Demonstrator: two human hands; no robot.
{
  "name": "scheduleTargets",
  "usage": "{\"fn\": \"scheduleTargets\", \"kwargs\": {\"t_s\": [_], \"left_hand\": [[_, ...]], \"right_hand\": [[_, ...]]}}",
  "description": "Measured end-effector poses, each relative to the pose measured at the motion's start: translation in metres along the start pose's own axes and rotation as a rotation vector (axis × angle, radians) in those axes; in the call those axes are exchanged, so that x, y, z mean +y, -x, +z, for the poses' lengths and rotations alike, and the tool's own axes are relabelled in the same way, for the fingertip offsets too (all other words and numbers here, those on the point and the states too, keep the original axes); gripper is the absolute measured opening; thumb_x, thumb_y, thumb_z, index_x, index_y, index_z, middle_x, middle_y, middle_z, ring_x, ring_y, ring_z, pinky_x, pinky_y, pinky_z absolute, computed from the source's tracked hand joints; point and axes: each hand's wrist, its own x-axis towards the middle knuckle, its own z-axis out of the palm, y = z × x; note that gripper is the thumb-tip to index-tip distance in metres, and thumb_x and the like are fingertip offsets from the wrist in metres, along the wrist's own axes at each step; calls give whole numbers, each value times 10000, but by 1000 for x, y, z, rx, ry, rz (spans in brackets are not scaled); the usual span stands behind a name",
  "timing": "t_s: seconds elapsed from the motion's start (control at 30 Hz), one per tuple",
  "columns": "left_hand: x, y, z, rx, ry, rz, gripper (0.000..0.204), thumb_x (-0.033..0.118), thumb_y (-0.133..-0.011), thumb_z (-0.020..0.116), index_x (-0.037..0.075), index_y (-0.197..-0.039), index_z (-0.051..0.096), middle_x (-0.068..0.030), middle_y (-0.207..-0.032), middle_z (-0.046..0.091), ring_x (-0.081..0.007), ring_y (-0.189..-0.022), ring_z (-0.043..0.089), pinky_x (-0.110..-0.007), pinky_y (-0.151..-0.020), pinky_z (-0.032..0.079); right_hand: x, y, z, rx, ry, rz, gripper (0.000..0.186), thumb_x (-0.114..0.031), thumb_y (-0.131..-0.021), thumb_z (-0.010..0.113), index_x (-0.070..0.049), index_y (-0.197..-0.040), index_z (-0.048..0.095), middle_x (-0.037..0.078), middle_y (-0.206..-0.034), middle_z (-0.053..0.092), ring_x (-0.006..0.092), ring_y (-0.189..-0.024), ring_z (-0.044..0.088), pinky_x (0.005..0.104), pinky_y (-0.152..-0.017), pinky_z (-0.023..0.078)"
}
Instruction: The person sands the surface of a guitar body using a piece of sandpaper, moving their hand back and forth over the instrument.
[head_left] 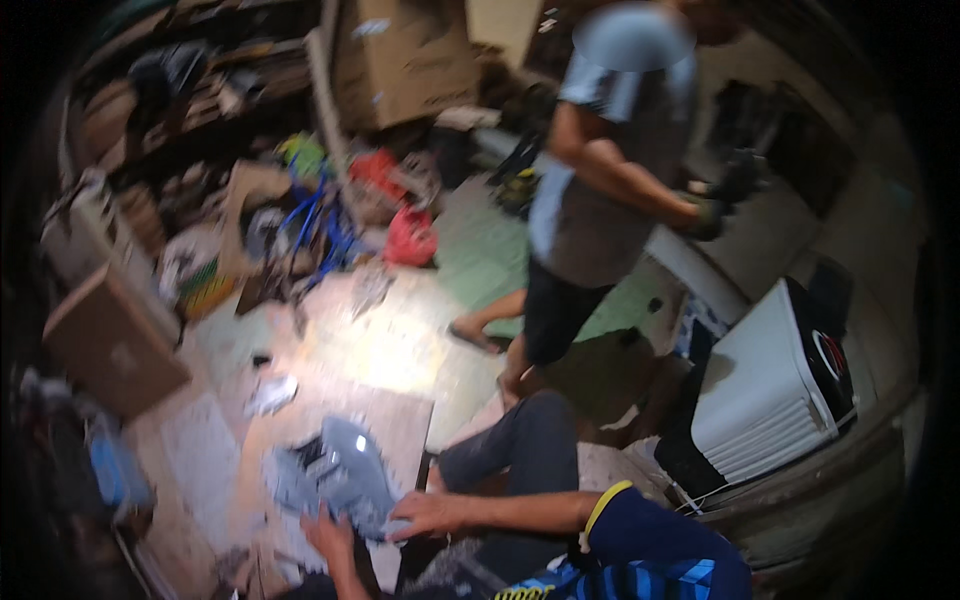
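Note:
A glossy grey moulded panel (355, 460) lies on a pale wooden board (405, 425) at the lower middle. My left hand (330, 540) grips its near edge, with fingers curled against it. My right hand (428, 512) reaches in from the right, fingers bent and pressed at the panel's right edge on something pale that is too small to make out. My bent leg (520, 440) in dark trousers is just beyond my right arm.
A person (590, 210) stands ahead with dark-gloved hands around a dark object. Cardboard boxes (115, 340), red bags (410, 237), blue tangled items (315, 225) and clutter line the left and back. A white ribbed appliance (750, 390) stands at right.

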Motion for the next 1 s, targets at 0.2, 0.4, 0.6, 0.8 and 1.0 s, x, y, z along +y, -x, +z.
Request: {"fn": "scheduleTargets", "kwargs": {"t_s": [0.2,0.4,0.6,0.8,1.0], "left_hand": [[72,-7,-27,-87,61,-15,756,322,-799,854,138,-1479,579,-341,-1522,431,-508,-1402,420,-534,-1138,412],[65,-4,-40,-62,-7,-124,723,415,-880,772,161,-1517,542,-308,-1536,412,-483,-1378,443,-578,-1067,443],[69,-15,-39,-57,-90,-197,740,564,-948,640,152,-1548,505,-290,-1584,367,-524,-1356,435,-627,-1136,333],[68,-56,-16,101,-97,-166,792,595,-927,647,152,-1562,483,-295,-1612,343,-529,-1482,281,-638,-1220,192],[88,-90,-9,107,-143,91,766,611,-908,636,173,-1529,539,-239,-1663,312,-441,-1562,202,-639,-1249,123]], "right_hand": [[81,28,-5,1030,-544,1321,556,-130,-977,679,10,-1455,433,222,-1306,595,294,-1132,627,398,-962,518],[0,14,39,381,-852,1256,594,-145,-953,731,-39,-1486,492,154,-1371,581,248,-1267,561,369,-1082,448],[-33,17,77,324,-811,982,612,-140,-939,739,-24,-1476,471,181,-1417,569,280,-1336,534,379,-1152,388],[42,-7,37,441,-408,891,549,-117,-859,786,-33,-1362,584,175,-1346,591,351,-1279,565,425,-1120,430],[105,-36,15,228,-72,600,590,-124,-825,809,-125,-1384,618,183,-1261,599,380,-1189,585,469,-972,464]]}}
